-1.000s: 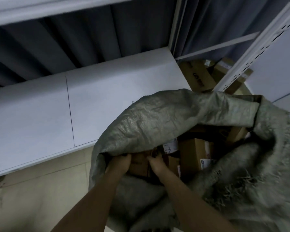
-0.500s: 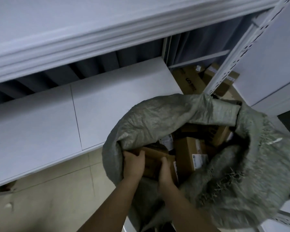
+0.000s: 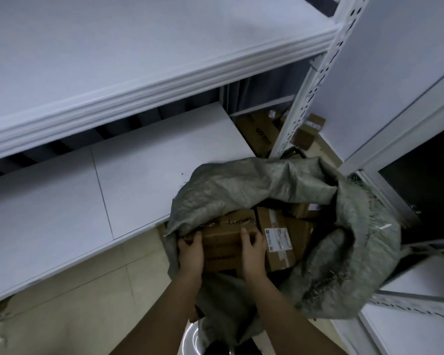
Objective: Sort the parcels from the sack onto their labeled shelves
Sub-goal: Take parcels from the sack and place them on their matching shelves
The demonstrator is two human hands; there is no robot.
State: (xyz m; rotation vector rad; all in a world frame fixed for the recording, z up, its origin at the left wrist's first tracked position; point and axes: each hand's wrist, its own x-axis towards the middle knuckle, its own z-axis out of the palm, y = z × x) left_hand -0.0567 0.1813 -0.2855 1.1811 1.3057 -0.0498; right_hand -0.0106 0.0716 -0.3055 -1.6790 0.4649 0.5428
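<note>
Your left hand [image 3: 190,254] and right hand [image 3: 253,249] grip one cardboard parcel [image 3: 223,242] btwn them, lower centre, at the sack [image 3: 254,185] mouth — barely started: more boxes [image 3: 280,234] inside, white shelves [image 3: 139,160] at left bare.

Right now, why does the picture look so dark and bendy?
Head view: dim light, so the sack mouth is shadowy; the wide lens bends the shelf edge; box labels look soft, but both hands on the cardboard box show clearly.
</note>
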